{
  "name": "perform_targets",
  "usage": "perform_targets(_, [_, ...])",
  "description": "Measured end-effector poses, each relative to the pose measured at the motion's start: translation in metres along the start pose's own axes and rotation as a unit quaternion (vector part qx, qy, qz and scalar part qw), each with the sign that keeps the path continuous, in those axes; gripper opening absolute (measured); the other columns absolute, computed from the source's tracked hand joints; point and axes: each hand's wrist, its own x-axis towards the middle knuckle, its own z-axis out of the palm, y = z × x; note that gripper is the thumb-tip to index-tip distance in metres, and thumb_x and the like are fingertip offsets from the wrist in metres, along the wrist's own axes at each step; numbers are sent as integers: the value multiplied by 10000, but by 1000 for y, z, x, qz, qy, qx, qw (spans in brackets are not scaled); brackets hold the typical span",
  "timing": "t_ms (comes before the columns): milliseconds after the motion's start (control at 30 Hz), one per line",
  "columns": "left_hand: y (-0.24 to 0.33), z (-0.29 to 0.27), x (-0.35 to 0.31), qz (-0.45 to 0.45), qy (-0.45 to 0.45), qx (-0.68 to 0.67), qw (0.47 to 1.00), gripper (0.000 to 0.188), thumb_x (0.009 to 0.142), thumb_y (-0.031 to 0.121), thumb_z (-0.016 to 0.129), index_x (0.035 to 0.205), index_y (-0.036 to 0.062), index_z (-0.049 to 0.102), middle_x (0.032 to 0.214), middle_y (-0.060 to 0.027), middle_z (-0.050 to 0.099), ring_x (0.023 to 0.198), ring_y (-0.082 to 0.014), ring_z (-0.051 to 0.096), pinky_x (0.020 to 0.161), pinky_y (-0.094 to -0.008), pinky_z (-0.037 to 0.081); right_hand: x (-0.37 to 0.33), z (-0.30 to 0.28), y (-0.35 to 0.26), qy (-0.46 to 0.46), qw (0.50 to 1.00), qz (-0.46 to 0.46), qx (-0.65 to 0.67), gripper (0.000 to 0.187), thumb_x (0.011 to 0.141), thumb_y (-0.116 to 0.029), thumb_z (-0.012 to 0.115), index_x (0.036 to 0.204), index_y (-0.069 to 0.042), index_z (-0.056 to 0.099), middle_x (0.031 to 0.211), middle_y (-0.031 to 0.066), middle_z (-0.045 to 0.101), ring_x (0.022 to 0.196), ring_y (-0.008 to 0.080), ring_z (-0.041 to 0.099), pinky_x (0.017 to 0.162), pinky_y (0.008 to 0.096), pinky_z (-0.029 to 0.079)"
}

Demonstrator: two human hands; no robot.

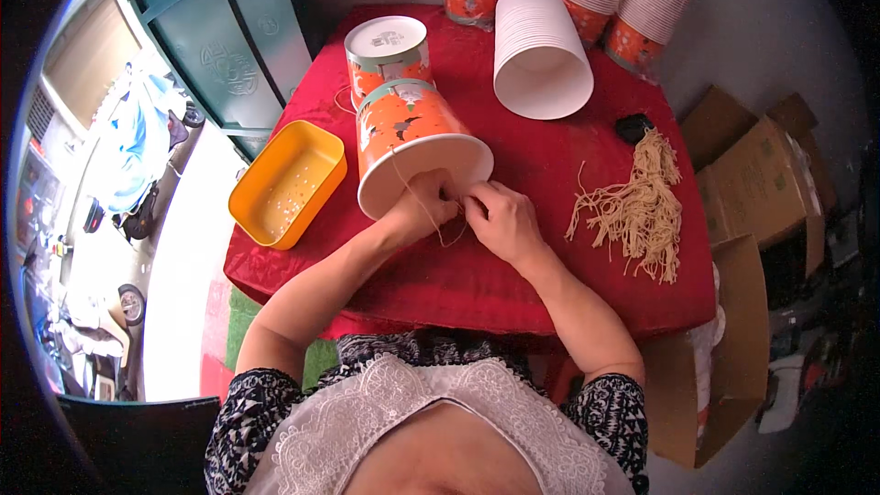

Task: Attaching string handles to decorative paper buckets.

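Observation:
An orange paper bucket (408, 119) with a printed pattern lies tilted on its side, its white-rimmed mouth facing me. A thin beige string (400, 168) comes from its side wall, hangs over the rim and loops down below my hands. My left hand (427, 204) is at the mouth's lower edge with its fingers curled, partly inside; what they hold is hidden. Just right of it, my right hand (502, 218) pinches the string by the rim. Behind this bucket stands a similar one (387, 50), upside down, its white base up.
A yellow tub (291, 185) with small white bits sits left on the red-covered table (550, 284). To the right lies a bundle of beige strings (646, 206) beside a black item (632, 128). A white bucket stack (541, 55) lies behind; cardboard boxes (761, 174) stand right.

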Motion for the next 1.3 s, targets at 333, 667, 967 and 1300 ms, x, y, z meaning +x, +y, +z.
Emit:
perform_targets(333, [-6,10,-7,125,62,31,990,205,751,30,599,951,-9,573,897,-188,618,844,-319,605,773,-399,480,2,17,7,65,997,-20,32,125,820,8,588,940,9,621,886,196,612,807,386,612,696,429,509])
perform_targets(667, [11,14,-17,216,134,220,942,235,780,22,561,1012,21,521,909,-207,561,815,-397,591,673,-456,513,0,24,11,81,995,-2,59,174,767,47,630,932,-7,647,858,184,619,802,373,620,694,416,512])
perform_targets(967, [-9,14,-18,190,78,483,851,218,827,113,521,1002,-18,515,921,-196,558,806,-316,617,643,-423,526,0,23,5,50,997,17,60,253,793,62,587,1024,-13,661,931,201,634,868,366,635,743,403,523])
perform_targets(1300, [-4,3,-25,266,92,443,851,250,832,140,514,1028,-13,527,882,-159,565,794,-273,607,629,-379,509,4,14,13,-14,992,-27,121,308,819,87,496,1102,37,606,1065,250,613,996,399,612,833,411,521])
